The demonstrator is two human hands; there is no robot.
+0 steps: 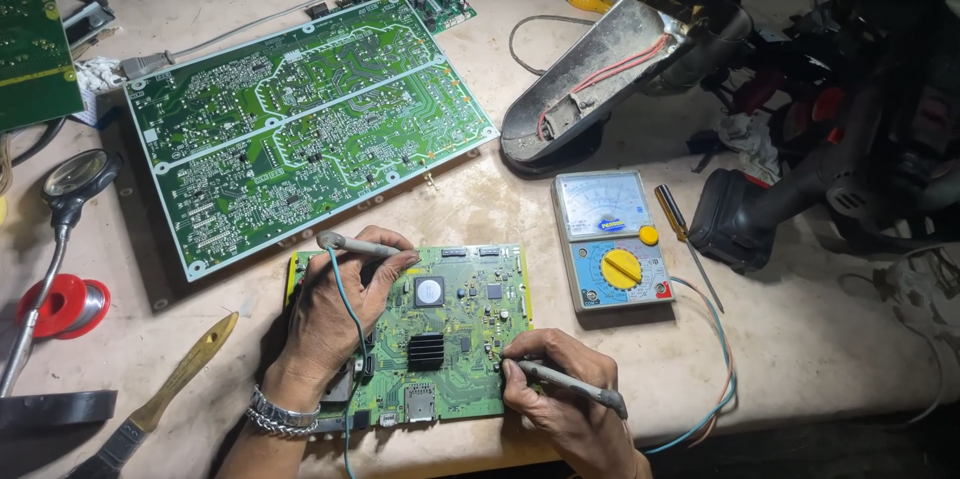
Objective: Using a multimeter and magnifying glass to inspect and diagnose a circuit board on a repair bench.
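Note:
A small green circuit board with a black heat sink and a square chip lies near the table's front edge. My left hand rests on the board's left part and grips a grey test probe with a blue lead. My right hand holds a second grey probe with its tip touching the board's right edge. An analogue multimeter with a yellow dial lies just right of the board, and its blue and red leads loop off the table edge.
A large green circuit board lies behind. A magnifier on a stand, a red solder spool and a yellow-handled brush are at left. A lamp head, a yellow screwdriver and a black power tool are at right.

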